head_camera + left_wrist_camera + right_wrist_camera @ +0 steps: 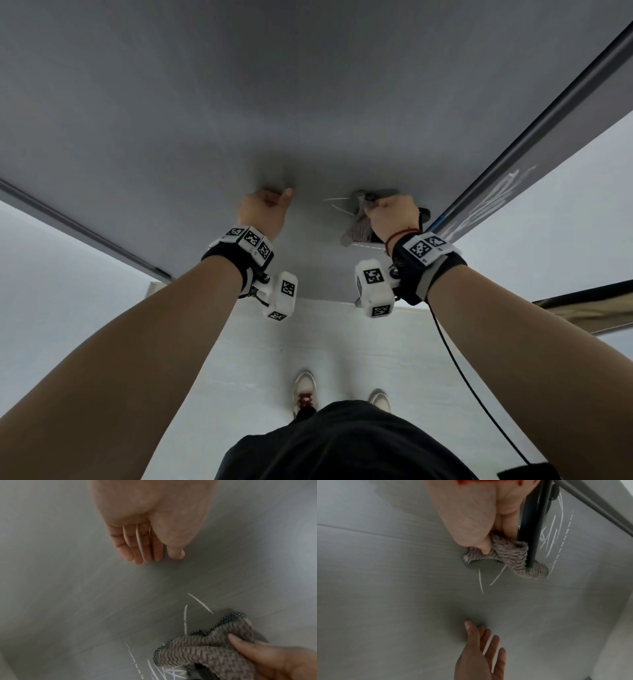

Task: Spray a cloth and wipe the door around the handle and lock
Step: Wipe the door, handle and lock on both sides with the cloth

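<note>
Your right hand (390,216) pinches the bunched cloth (505,555) against the door (274,102), tucked beside the dark handle (532,524), whose long axis runs 12 to 6 in the right wrist view. White marks (553,536) lie at 3 o'clock of it. Your left hand (145,534), fingers straight and holding nothing, braces the door at 9 o'clock, farther off.

Pale, smooth floor (359,346) below; white wall (51,274) at the left, lit by soft, even light.
</note>
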